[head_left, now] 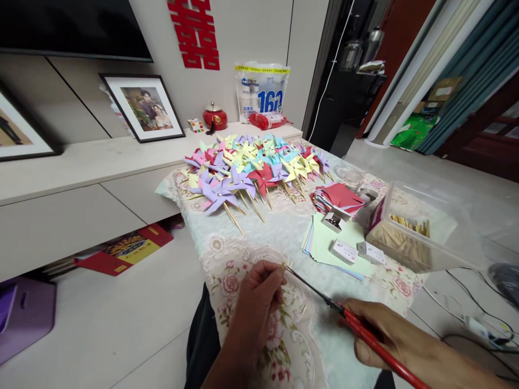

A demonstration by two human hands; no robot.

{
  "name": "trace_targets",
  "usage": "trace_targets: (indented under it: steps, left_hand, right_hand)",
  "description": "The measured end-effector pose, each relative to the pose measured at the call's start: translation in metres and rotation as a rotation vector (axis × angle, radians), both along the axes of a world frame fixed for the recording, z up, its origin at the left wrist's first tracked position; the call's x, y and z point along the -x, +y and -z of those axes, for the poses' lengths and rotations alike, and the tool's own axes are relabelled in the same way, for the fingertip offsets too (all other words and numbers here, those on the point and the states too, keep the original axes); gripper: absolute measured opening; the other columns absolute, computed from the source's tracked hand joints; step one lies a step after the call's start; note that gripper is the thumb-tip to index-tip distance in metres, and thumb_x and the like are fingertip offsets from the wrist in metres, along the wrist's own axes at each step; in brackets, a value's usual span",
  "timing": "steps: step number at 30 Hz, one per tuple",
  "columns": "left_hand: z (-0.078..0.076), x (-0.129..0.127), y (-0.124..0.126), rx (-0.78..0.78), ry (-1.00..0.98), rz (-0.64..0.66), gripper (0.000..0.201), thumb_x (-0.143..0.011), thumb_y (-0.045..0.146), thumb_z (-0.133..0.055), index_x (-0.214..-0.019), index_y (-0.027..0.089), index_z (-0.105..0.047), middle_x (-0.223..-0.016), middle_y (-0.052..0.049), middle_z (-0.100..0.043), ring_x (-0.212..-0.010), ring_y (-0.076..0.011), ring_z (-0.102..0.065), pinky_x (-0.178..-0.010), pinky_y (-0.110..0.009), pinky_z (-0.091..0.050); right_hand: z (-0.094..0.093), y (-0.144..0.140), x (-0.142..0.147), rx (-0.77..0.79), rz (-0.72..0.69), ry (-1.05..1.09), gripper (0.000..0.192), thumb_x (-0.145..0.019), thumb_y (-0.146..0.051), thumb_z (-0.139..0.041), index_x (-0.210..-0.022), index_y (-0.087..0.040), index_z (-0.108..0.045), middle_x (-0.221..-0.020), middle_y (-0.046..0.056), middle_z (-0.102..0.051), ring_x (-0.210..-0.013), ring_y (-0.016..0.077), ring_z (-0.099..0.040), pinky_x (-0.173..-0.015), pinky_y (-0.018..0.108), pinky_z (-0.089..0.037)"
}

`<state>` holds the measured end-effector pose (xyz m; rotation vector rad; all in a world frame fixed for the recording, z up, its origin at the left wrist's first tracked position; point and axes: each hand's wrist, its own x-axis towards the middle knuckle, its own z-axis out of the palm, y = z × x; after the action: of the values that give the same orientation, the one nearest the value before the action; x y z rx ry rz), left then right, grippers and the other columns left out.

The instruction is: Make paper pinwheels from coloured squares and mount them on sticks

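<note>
Stick [283, 266] between both hands

Head cam, fwd-down, close over table [284, 237].

A big red sign [194, 33] hangs on the wall. It is the Chinese double happiness sign. A white bag [261, 89] stands on the shelf, and it has big blue numbers that look like 160. The small words above the numbers are too tiny to read. The red box [127, 251] on the floor has blurry writing.
</note>
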<state>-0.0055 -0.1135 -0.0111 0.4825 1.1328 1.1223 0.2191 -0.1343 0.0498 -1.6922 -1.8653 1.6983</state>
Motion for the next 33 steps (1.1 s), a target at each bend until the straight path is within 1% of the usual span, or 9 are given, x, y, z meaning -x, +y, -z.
trace_targets:
  steps: [3, 5, 8, 12, 17, 22, 25, 28, 33]
  left_hand:
    - [0.001, -0.003, -0.001, 0.026, -0.010, 0.055, 0.017, -0.069, 0.028, -0.072, -0.068, 0.018, -0.058, -0.051, 0.006, -0.050, -0.044, -0.0040, -0.036, -0.041, -0.016, -0.022]
    - [0.002, -0.005, -0.002, 0.022, -0.023, 0.069, 0.018, -0.067, 0.026, -0.072, -0.065, 0.018, -0.057, -0.050, 0.006, -0.051, -0.043, -0.0046, -0.038, -0.040, -0.016, -0.022]
    - [0.004, -0.006, -0.003, 0.020, -0.021, 0.095, 0.017, -0.068, 0.026, -0.071, -0.065, 0.018, -0.057, -0.047, 0.006, -0.050, -0.041, -0.0051, -0.039, -0.039, -0.017, -0.022]
    - [0.007, -0.007, -0.004, 0.040, -0.006, 0.115, 0.019, -0.069, 0.028, -0.071, -0.064, 0.018, -0.056, -0.044, 0.005, -0.051, -0.039, -0.0050, -0.038, -0.038, -0.017, -0.022]
    - [0.009, -0.007, -0.003, 0.051, 0.013, 0.101, 0.019, -0.069, 0.028, -0.071, -0.065, 0.018, -0.056, -0.045, 0.005, -0.051, -0.040, -0.0049, -0.037, -0.039, -0.016, -0.021]
    - [0.011, -0.008, -0.001, 0.053, 0.005, 0.089, 0.018, -0.070, 0.026, -0.069, -0.064, 0.019, -0.053, -0.044, 0.006, -0.049, -0.039, -0.0047, -0.036, -0.039, -0.016, -0.020]
    - [0.012, -0.009, -0.001, 0.063, 0.026, 0.104, 0.018, -0.070, 0.026, -0.067, -0.064, 0.019, -0.052, -0.043, 0.006, -0.048, -0.039, -0.0047, -0.036, -0.038, -0.016, -0.020]
    - [0.015, -0.010, 0.001, 0.078, 0.053, 0.114, 0.018, -0.071, 0.026, -0.066, -0.066, 0.020, -0.051, -0.043, 0.007, -0.049, -0.037, -0.0047, -0.035, -0.037, -0.016, -0.019]
    - [0.020, -0.013, 0.003, 0.084, 0.091, 0.112, 0.015, -0.070, 0.026, -0.064, -0.066, 0.021, -0.051, -0.040, 0.007, -0.049, -0.035, -0.0055, -0.035, -0.036, -0.016, -0.021]
  right_hand:
    - [0.000, 0.002, 0.001, -0.023, -0.063, -0.082, 0.025, -0.073, -0.043, -0.065, -0.077, -0.021, -0.056, -0.071, -0.001, -0.050, -0.065, 0.0158, -0.044, -0.059, 0.026, -0.038]
    - [0.000, 0.005, 0.004, -0.026, -0.108, -0.155, 0.025, -0.074, -0.042, -0.066, -0.079, -0.020, -0.056, -0.071, -0.001, -0.049, -0.065, 0.0150, -0.042, -0.058, 0.025, -0.036]
    - [0.000, 0.011, 0.008, -0.025, -0.156, -0.227, 0.026, -0.076, -0.041, -0.067, -0.080, -0.020, -0.053, -0.072, -0.002, -0.049, -0.066, 0.0140, -0.041, -0.055, 0.023, -0.032]
    - [0.002, 0.021, 0.012, -0.065, -0.204, -0.250, 0.032, -0.077, -0.045, -0.068, -0.076, -0.020, -0.048, -0.072, -0.003, -0.048, -0.066, 0.0132, -0.042, -0.055, 0.022, -0.031]
    - [0.003, 0.029, 0.013, -0.043, -0.258, -0.266, 0.037, -0.079, -0.053, -0.066, -0.080, -0.020, -0.050, -0.075, -0.003, -0.050, -0.068, 0.0143, -0.043, -0.058, 0.024, -0.032]
    - [0.000, 0.032, 0.016, 0.029, -0.271, -0.189, 0.036, -0.083, -0.054, -0.060, -0.082, -0.020, -0.049, -0.076, -0.003, -0.047, -0.070, 0.0141, -0.042, -0.060, 0.024, -0.034]
    - [0.001, 0.033, 0.017, 0.024, -0.269, -0.218, 0.038, -0.085, -0.056, -0.058, -0.083, -0.019, -0.050, -0.078, -0.002, -0.050, -0.071, 0.0149, -0.043, -0.062, 0.025, -0.035]
    - [0.008, 0.031, 0.018, 0.026, -0.245, -0.253, 0.036, -0.086, -0.054, -0.057, -0.083, -0.019, -0.052, -0.077, -0.001, -0.053, -0.070, 0.0147, -0.044, -0.061, 0.025, -0.036]
    - [0.021, 0.030, 0.017, 0.026, -0.223, -0.238, 0.021, -0.087, -0.040, -0.055, -0.084, -0.019, -0.055, -0.077, 0.000, -0.059, -0.067, 0.0139, -0.047, -0.059, 0.024, -0.038]
